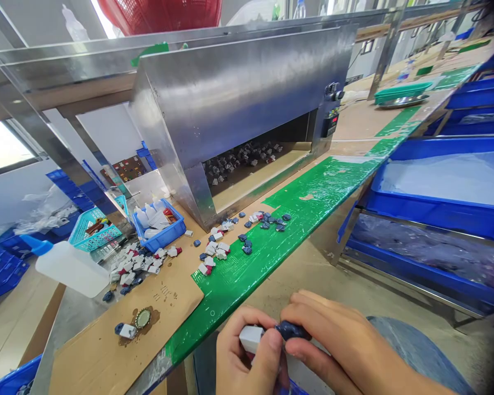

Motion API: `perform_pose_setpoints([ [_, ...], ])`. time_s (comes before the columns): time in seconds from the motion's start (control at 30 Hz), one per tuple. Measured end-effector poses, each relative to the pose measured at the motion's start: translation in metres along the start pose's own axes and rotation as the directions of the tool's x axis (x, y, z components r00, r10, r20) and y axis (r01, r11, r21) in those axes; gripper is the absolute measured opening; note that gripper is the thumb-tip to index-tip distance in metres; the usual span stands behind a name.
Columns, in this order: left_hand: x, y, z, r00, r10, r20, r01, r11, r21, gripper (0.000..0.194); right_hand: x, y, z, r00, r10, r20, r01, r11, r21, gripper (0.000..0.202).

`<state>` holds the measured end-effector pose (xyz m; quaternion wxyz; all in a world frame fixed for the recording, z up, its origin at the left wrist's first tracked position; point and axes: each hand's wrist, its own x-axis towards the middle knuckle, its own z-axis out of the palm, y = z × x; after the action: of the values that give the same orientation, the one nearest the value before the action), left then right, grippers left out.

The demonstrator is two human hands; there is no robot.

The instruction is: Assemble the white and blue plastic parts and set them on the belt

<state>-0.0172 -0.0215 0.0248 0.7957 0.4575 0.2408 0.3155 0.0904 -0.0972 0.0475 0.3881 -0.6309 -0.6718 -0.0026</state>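
Note:
My left hand [251,351] pinches a small white block [251,338] with a bit of dark red under it, near the bottom of the view. Close against it, my right hand [333,334] grips a dark blue piece [291,330] between thumb and fingers. The two pieces meet or nearly meet between my hands. On the cardboard lies a white and dark blue piece [125,330], beside a bottle cap [142,317] in a wet stain. Loose white, red and dark blue pieces [218,249] are scattered along the bench.
A metal oven-like box [247,93] holds more pieces inside. At the left stand a white squeeze bottle [72,269], a blue basket [164,230] of small bottles and a turquoise basket [94,227]. Blue trays [440,206] sit on a rack at the right.

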Motion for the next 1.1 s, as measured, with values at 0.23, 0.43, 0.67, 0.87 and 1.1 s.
perform_pose_setpoints([
  [0.23, -0.001, -0.005, -0.001, 0.965, 0.25, -0.082, -0.236, 0.96, 0.15, 0.029, -0.004, -0.006, 0.001, 0.978, 0.204, 0.035, -0.205, 0.93, 0.304, 0.034],
  [0.43, 0.001, -0.014, -0.005, 0.906, 0.412, -0.099, -0.37, 0.883, 0.287, 0.021, -0.009, -0.006, 0.011, 0.872, 0.473, 0.128, -0.452, 0.675, 0.583, 0.038],
  [0.67, 0.0, -0.009, -0.007, 0.993, 0.112, -0.042, -0.113, 0.993, -0.028, 0.035, -0.004, -0.01, 0.011, 0.882, 0.397, 0.255, -0.441, 0.5, 0.746, 0.023],
  [0.87, 0.002, -0.012, -0.011, 0.993, -0.079, 0.092, 0.104, 0.945, -0.31, 0.047, -0.004, -0.008, 0.016, 0.862, 0.437, 0.258, -0.46, 0.458, 0.761, 0.034],
  [1.1, 0.009, -0.009, -0.03, 0.988, -0.11, -0.113, 0.071, 0.95, -0.303, 0.044, -0.016, 0.017, -0.008, 0.741, 0.593, -0.316, -0.3, 0.713, 0.634, 0.032],
])
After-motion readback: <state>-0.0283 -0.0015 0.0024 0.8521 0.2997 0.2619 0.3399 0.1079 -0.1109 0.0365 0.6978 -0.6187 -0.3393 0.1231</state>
